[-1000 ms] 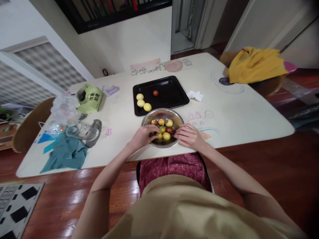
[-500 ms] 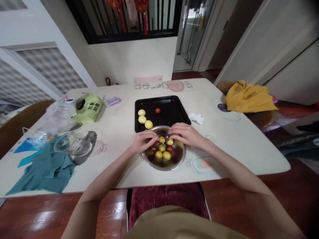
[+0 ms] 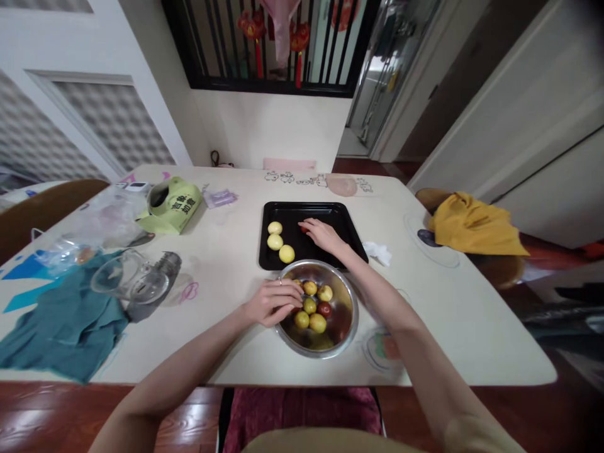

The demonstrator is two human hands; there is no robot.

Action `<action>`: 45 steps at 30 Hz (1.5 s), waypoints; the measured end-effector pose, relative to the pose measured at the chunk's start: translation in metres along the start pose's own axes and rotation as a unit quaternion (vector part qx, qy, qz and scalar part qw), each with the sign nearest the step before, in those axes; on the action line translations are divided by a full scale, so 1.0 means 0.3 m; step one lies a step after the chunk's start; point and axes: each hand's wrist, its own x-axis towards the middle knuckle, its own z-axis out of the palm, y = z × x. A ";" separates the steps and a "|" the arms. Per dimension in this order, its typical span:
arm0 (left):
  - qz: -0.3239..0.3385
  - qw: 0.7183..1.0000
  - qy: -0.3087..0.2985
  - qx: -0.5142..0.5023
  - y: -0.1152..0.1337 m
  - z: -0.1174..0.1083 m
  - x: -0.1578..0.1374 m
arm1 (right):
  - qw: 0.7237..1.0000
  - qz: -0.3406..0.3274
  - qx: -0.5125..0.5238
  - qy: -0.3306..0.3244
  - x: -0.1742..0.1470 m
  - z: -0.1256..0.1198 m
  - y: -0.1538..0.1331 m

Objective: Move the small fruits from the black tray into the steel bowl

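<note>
A steel bowl (image 3: 346,327) near the table's front holds several small round fruits, yellow-green (image 3: 318,323) and dark red (image 3: 324,309). My left hand (image 3: 274,302) reaches over the bowl's left rim, fingers bent together among the fruits; what they grip is hidden. Behind the bowl lies a black baking tray (image 3: 325,255). Three pale yellow round fruits (image 3: 286,253) sit along its left side. My right hand (image 3: 325,236) is over the tray's middle, its fingertips closed on a small red fruit (image 3: 304,229), mostly covered by the fingers.
A crumpled white tissue (image 3: 377,252) lies right of the tray. To the left are a glass pitcher (image 3: 132,280) on its side, a teal cloth (image 3: 66,314), plastic bags (image 3: 108,217), a green paper bag (image 3: 174,204) and a purple packet (image 3: 221,199). A yellow cloth (image 3: 476,223) hangs over a chair at right.
My right hand has left the bowl and moved forward onto the tray, at the red fruit. My left hand stays at the bowl's left side, lower over the fruits. The view has tilted up.
</note>
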 end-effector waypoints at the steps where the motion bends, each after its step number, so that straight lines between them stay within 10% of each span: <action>1: 0.000 1.000 -0.002 0.004 0.000 0.002 -0.003 | 1.000 0.007 0.002 -0.010 0.009 -0.001 -0.004; 13: -0.026 0.999 -0.007 -0.020 0.000 0.004 -0.008 | 0.984 -0.105 0.092 0.111 -0.229 -0.128 -0.133; 23: -0.031 0.998 0.010 -0.045 -0.010 0.007 -0.011 | 0.979 -0.172 0.112 -0.011 -0.600 -0.243 -0.289; 45: -0.075 0.996 -0.019 -0.049 -0.025 0.016 -0.018 | 0.976 -0.155 0.126 -0.086 -0.632 -0.238 -0.343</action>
